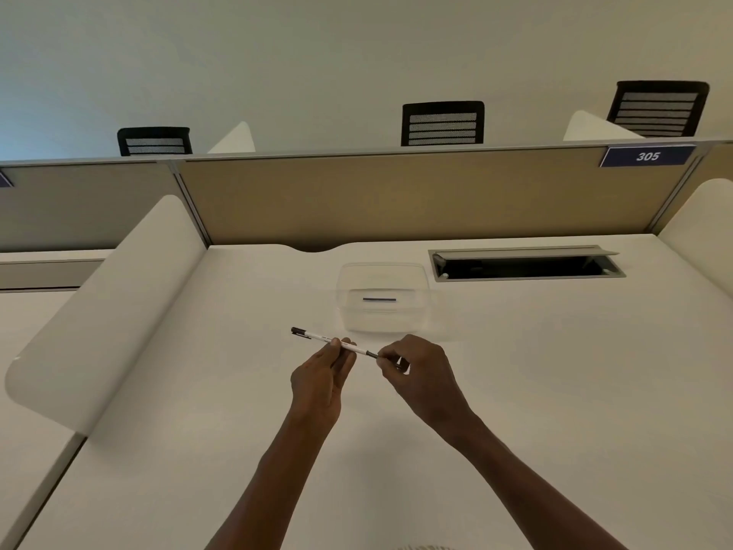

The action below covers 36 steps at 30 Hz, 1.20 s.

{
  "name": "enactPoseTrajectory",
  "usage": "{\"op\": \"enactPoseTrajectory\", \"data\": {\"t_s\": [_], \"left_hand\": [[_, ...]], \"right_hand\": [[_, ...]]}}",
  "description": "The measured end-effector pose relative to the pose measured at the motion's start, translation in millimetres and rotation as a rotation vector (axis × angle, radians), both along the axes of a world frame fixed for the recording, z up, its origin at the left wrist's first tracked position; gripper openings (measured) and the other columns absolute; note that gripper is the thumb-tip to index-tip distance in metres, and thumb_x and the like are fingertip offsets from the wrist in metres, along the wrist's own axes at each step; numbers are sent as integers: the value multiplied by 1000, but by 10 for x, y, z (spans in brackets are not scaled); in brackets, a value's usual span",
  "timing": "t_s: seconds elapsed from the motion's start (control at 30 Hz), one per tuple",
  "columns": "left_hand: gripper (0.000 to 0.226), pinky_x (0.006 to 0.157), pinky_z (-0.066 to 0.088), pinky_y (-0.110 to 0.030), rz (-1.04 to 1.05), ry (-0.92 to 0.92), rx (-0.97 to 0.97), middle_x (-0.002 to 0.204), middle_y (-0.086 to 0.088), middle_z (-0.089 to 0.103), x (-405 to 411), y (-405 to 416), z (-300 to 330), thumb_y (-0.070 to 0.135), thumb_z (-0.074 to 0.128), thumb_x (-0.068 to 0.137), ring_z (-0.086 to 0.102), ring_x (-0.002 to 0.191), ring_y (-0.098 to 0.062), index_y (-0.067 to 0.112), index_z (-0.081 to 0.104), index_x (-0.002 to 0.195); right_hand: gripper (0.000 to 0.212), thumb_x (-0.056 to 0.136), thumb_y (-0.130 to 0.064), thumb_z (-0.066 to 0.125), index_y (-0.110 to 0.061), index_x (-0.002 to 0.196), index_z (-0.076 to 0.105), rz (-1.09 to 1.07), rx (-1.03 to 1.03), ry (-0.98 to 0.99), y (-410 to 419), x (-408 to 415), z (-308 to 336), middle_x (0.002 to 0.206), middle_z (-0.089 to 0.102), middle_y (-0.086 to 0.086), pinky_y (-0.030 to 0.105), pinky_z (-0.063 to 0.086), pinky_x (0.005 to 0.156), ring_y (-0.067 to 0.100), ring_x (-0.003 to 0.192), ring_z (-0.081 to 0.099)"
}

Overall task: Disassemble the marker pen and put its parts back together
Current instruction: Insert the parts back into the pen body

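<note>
On the far left, a white side panel [107, 299] curves up beside the white desk [198, 430].

Next comes the marker pen [333, 342]. It is held up in the air, just above the desk, and it tilts down to the right. Its dark cap [300, 332] sits at the left end and is on the pen. The body is white.

The person's left hand [319, 385] holds the white body near the middle. Its fingers are curled round the pen and grip it.

Further right, the right hand [420, 375] meets the dark right end of the pen. Its fingers [382, 361] are pressed together in a pinch on that end piece. A bit of something dark also shows inside this hand, but it is too small to tell what it is.

Behind the hands, near them, stands a clear plastic box [382, 297]. It has a thin dark strip inside. To its right is a long open slot [527, 265] in the desk.

It looks like the person is working on the right end of the pen, either pulling that piece off or pushing it back in. It is hard to say which. The next move probably needs the left hand to hold the body firm while the right hand twists or pulls straight along the pen.
</note>
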State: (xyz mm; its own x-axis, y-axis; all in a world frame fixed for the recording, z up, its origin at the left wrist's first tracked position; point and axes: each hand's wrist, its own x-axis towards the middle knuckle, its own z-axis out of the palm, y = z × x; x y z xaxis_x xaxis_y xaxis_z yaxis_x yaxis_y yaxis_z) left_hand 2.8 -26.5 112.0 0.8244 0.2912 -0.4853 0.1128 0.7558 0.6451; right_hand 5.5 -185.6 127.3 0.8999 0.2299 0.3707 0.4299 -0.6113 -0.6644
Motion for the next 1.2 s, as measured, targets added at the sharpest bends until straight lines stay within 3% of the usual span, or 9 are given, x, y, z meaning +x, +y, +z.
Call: {"op": "enactPoseTrajectory", "data": {"t_s": [0.13, 0.27, 0.37, 0.43, 0.57, 0.73, 0.9, 1.0, 1.2], "left_hand": [[11, 80, 60, -33, -25, 31, -34, 103, -22, 71, -15, -69, 11, -3, 61, 91, 70, 99, -29, -10, 68, 96], [9, 73, 61, -27, -36, 69, -123, 110, -24, 68, -21, -106, 5, -3, 60, 91, 73, 88, -25, -9, 66, 93], [19, 74, 60, -28, -28, 80, -191, 120, -26, 65, -20, -103, -2, -2, 60, 92, 69, 103, -28, -12, 63, 108], [27, 77, 60, -30, -25, 88, -205, 123, -27, 64, -13, -97, -10, -1, 60, 92, 67, 108, -29, -13, 59, 117], [20, 74, 60, -28, -33, 106, -219, 118, -25, 67, -15, -95, -14, -1, 60, 92, 71, 96, -26, -10, 62, 110], [17, 69, 62, -25, -58, 96, -218, 102, -21, 72, -15, -94, -17, 1, 62, 91, 75, 80, -22, -10, 64, 105], [13, 71, 62, -29, -71, 70, -178, 100, -24, 73, -19, -73, -29, -1, 61, 91, 76, 83, -25, -10, 66, 99], [19, 75, 62, -31, -148, 87, 23, 97, -24, 74, -44, -50, -42, 9, 64, 92, 75, 88, -28, -9, 69, 94], [22, 63, 55, -23, -116, 119, 1022, 67, 2, 74, -107, -3, -173, 36, 68, 89, 71, 65, -13, 18, 73, 77]], "right_hand": [[8, 83, -15, 73, -13, 91, 73, 15, 38, -33, 70, 60, 30, 79, 65, 1, 21, 46, 64, 11, 67, 56], [27, 80, -16, 78, -9, 105, 71, 41, 90, -43, 123, 63, 30, 87, 68, 3, 22, 51, 69, 12, 73, 59], [38, 79, -16, 78, -12, 115, 66, 37, 149, -26, 113, 35, 20, 91, 68, -1, 19, 51, 68, 11, 73, 60], [34, 80, -14, 77, -11, 112, 68, 34, 147, -40, 103, 29, 12, 91, 69, 0, 23, 53, 67, 12, 73, 61], [19, 83, -13, 75, -7, 101, 72, 41, 140, -66, 105, 39, 3, 88, 71, 3, 31, 54, 67, 15, 73, 63], [12, 84, -15, 74, -10, 95, 73, 39, 144, -94, 125, 32, -11, 85, 72, 2, 28, 53, 67, 13, 70, 62], [10, 83, -13, 74, -10, 92, 73, 28, 137, -98, 127, 55, -35, 81, 72, 2, 27, 53, 64, 11, 68, 61], [8, 82, -10, 74, -9, 91, 73, 26, 126, -102, 121, 55, -49, 79, 72, 3, 28, 54, 64, 11, 67, 62], [9, 81, -4, 72, -7, 89, 73, 3, 96, -116, 117, 118, -52, 77, 71, 4, 30, 54, 63, 14, 64, 61]]}}
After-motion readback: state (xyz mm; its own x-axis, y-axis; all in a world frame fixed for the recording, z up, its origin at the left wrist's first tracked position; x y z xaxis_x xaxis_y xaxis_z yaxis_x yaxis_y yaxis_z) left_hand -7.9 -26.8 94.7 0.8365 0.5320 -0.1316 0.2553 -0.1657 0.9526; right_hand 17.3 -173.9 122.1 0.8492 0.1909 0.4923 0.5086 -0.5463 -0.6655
